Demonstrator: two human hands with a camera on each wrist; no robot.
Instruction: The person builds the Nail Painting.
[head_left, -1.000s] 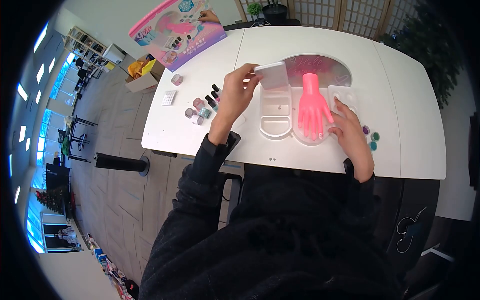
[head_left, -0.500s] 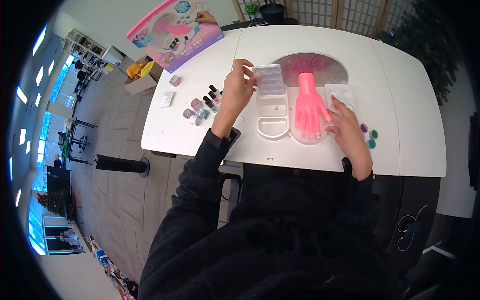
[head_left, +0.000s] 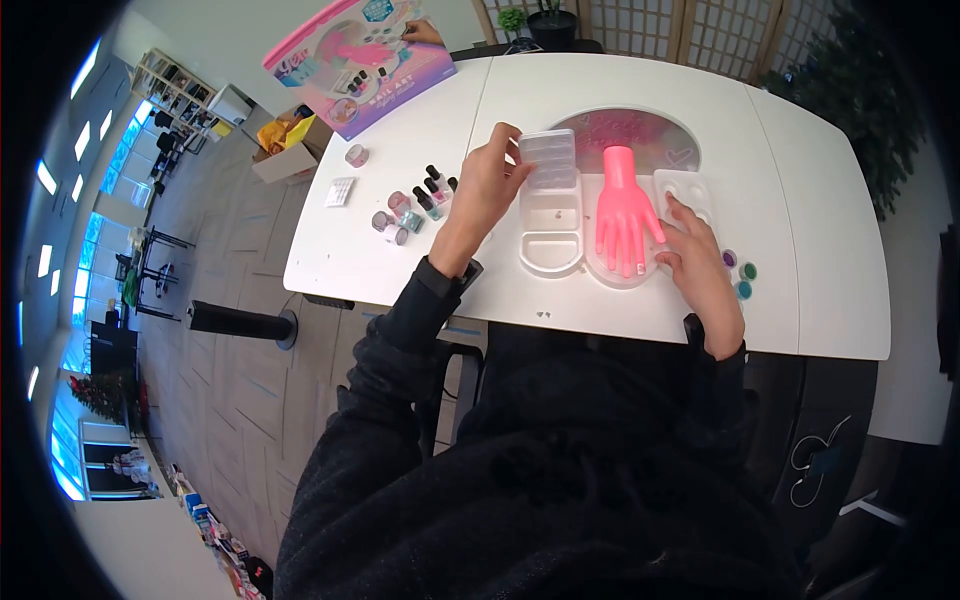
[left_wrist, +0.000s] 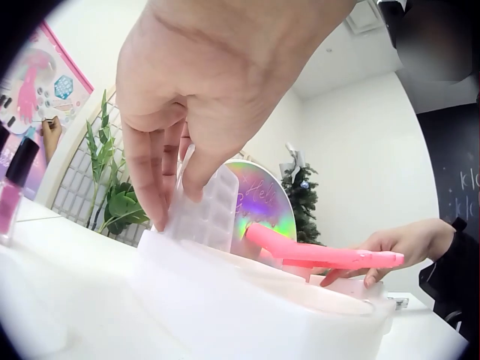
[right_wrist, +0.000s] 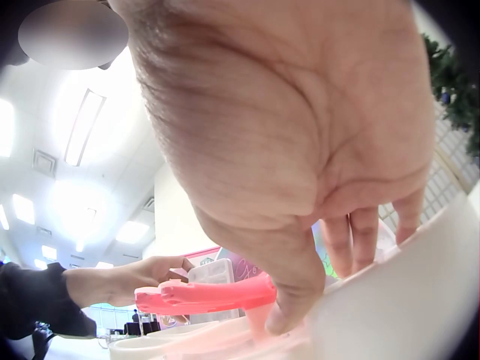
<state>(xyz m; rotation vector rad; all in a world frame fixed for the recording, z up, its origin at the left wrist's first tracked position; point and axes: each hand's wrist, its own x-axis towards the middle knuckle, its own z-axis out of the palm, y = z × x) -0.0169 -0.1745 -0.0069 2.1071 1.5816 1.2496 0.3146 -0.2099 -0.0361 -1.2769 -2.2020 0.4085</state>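
My left hand [head_left: 487, 185] pinches the left edge of a clear compartment tray [head_left: 549, 158], which stands tilted at the back of a white organizer [head_left: 552, 234]. In the left wrist view, the thumb lies on one face of the clear tray [left_wrist: 217, 202] and the fingers are behind it. Palm down, a pink model hand [head_left: 622, 215] is mounted on the white base beside the organizer. My right hand [head_left: 705, 275] rests with relaxed fingers over the white tray [head_left: 685, 188] right of the model hand, its thumb close to the model hand's fingers.
A round-topped mirror [head_left: 650, 135] rises behind the model hand. Nail polish bottles [head_left: 428, 204] and glitter jars [head_left: 400, 205] stand at left, near a white packet [head_left: 340, 192]. Small coloured pots [head_left: 743, 288] lie at right. The nail art box [head_left: 365, 75] stands at the back left.
The clear tray has tipped from lying flatter to standing more upright at the organizer's back, its compartments now facing me. My left hand turned with it; my right hand has stayed put.
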